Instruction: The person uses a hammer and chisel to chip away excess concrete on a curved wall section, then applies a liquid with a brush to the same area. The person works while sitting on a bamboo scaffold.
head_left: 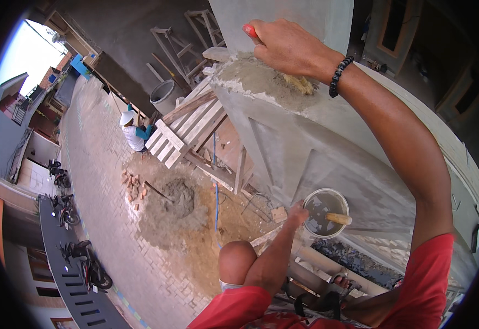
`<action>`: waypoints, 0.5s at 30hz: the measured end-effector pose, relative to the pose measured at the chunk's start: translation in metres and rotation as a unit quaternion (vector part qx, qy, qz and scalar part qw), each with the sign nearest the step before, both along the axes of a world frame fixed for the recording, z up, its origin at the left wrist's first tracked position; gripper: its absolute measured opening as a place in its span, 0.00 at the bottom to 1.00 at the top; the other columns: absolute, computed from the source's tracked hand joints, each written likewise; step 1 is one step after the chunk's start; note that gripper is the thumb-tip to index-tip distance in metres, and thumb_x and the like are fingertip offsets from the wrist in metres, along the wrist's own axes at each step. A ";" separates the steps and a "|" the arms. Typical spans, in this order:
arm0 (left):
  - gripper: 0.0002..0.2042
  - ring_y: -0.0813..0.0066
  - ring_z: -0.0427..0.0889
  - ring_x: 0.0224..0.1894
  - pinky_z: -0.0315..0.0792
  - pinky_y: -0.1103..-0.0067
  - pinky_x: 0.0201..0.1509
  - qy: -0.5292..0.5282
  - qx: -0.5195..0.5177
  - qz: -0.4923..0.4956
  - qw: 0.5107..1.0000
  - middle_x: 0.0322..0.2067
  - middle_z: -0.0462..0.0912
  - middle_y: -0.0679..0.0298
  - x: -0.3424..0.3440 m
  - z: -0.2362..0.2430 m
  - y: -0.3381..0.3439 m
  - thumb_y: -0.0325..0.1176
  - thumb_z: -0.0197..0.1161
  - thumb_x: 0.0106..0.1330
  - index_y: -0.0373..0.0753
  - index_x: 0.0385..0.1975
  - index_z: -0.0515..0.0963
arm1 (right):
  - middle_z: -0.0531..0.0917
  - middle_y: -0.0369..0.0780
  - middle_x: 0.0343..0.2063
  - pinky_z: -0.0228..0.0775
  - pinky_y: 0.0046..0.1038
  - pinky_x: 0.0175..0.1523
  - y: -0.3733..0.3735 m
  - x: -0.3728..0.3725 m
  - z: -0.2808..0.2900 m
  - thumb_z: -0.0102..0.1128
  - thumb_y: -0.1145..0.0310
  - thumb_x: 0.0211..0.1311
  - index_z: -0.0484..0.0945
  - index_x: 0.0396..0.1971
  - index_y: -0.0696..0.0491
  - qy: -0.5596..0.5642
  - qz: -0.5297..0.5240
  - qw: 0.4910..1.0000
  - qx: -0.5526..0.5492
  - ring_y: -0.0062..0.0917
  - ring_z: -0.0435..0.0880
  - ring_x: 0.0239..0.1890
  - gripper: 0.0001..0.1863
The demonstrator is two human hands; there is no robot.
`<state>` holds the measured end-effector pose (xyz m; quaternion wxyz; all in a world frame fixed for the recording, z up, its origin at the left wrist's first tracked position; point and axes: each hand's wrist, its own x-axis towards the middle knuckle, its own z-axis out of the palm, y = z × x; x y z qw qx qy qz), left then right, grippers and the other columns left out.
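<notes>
My right hand (pixel 289 46) is closed around a brush, its red handle end showing beyond the fingers. The straw-coloured bristles (pixel 301 84) rest on wet grey mortar (pixel 250 77) along the top of a plastered wall (pixel 327 140). Lower down, my left hand (pixel 297 213) grips the rim of a pale bucket (pixel 327 191). Inside the bucket is greyish liquid, and a tool's wooden handle (pixel 339 219) juts over its right side. The tool's other end is hidden in the bucket.
Left of the wall stands a wooden plank platform (pixel 187 129). Beneath it lie a mortar heap (pixel 179 197), broken bricks (pixel 132 186) and a blue hose (pixel 216 203). A person in a white hat (pixel 135 131) crouches beyond. Motorcycles (pixel 86 266) line the paved lane.
</notes>
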<state>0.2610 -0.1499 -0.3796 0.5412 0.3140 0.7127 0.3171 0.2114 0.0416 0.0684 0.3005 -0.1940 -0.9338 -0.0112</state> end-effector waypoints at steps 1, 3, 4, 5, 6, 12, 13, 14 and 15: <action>0.21 0.53 0.83 0.25 0.78 0.68 0.23 0.006 0.001 0.001 1.000 0.36 0.81 0.45 -0.001 -0.004 -0.001 0.26 0.50 0.51 0.35 0.49 0.73 | 0.79 0.48 0.21 0.74 0.30 0.34 -0.004 -0.006 -0.004 0.48 0.68 0.60 0.74 0.34 0.59 0.013 0.011 1.000 -0.007 0.31 0.81 0.23 0.10; 0.22 0.54 0.83 0.26 0.78 0.69 0.22 0.013 -0.001 0.000 1.000 0.36 0.81 0.46 0.000 -0.011 -0.001 0.26 0.50 0.51 0.35 0.50 0.72 | 0.78 0.49 0.20 0.73 0.31 0.32 -0.008 -0.014 -0.005 0.48 0.68 0.60 0.73 0.33 0.60 0.066 0.045 0.996 -0.047 0.32 0.80 0.22 0.10; 0.22 0.55 0.83 0.28 0.78 0.69 0.22 0.014 -0.005 -0.004 1.000 0.35 0.81 0.47 -0.001 -0.011 -0.001 0.26 0.51 0.51 0.35 0.50 0.72 | 0.78 0.49 0.20 0.72 0.31 0.32 -0.012 -0.015 0.001 0.48 0.68 0.60 0.73 0.32 0.60 0.105 0.067 0.989 -0.080 0.34 0.80 0.22 0.10; 0.22 0.56 0.84 0.29 0.79 0.69 0.21 0.015 -0.009 -0.008 1.000 0.35 0.81 0.49 -0.002 -0.011 -0.001 0.26 0.51 0.51 0.35 0.50 0.72 | 0.77 0.50 0.20 0.71 0.32 0.31 -0.014 -0.015 0.006 0.48 0.68 0.60 0.73 0.32 0.60 0.145 0.088 0.979 -0.113 0.35 0.79 0.22 0.10; 0.22 0.55 0.84 0.29 0.79 0.69 0.21 -0.001 -0.009 0.001 1.000 0.35 0.81 0.49 -0.001 -0.011 -0.002 0.26 0.51 0.51 0.35 0.50 0.72 | 0.78 0.51 0.21 0.72 0.34 0.34 -0.014 -0.015 0.008 0.48 0.68 0.59 0.74 0.31 0.61 0.126 0.070 0.986 -0.085 0.38 0.80 0.24 0.10; 0.22 0.51 0.83 0.31 0.78 0.68 0.24 0.004 -0.011 0.008 1.000 0.38 0.80 0.46 0.002 -0.001 -0.002 0.27 0.51 0.52 0.37 0.50 0.72 | 0.76 0.50 0.19 0.71 0.31 0.30 -0.005 -0.015 -0.009 0.48 0.69 0.60 0.72 0.30 0.59 0.112 0.068 0.988 -0.087 0.33 0.78 0.20 0.08; 0.22 0.51 0.83 0.32 0.78 0.67 0.24 0.008 -0.017 0.017 1.000 0.38 0.80 0.46 0.002 0.012 -0.002 0.27 0.52 0.52 0.38 0.50 0.72 | 0.76 0.50 0.19 0.70 0.32 0.30 -0.009 -0.014 -0.008 0.48 0.70 0.60 0.72 0.29 0.59 0.158 0.099 0.973 -0.138 0.34 0.78 0.20 0.08; 0.21 0.52 0.83 0.33 0.79 0.67 0.24 0.011 -0.023 0.025 0.999 0.39 0.80 0.47 0.004 0.020 -0.002 0.28 0.52 0.52 0.38 0.50 0.73 | 0.76 0.50 0.19 0.70 0.34 0.31 -0.013 -0.010 -0.005 0.47 0.70 0.60 0.72 0.28 0.59 0.204 0.129 0.952 -0.188 0.34 0.78 0.20 0.08; 0.21 0.52 0.83 0.33 0.79 0.67 0.24 0.017 -0.022 0.019 0.999 0.39 0.80 0.47 0.007 0.017 -0.001 0.28 0.53 0.53 0.38 0.50 0.73 | 0.76 0.51 0.19 0.71 0.35 0.33 -0.012 -0.003 0.000 0.47 0.70 0.59 0.73 0.28 0.60 0.209 0.126 0.957 -0.155 0.37 0.78 0.21 0.09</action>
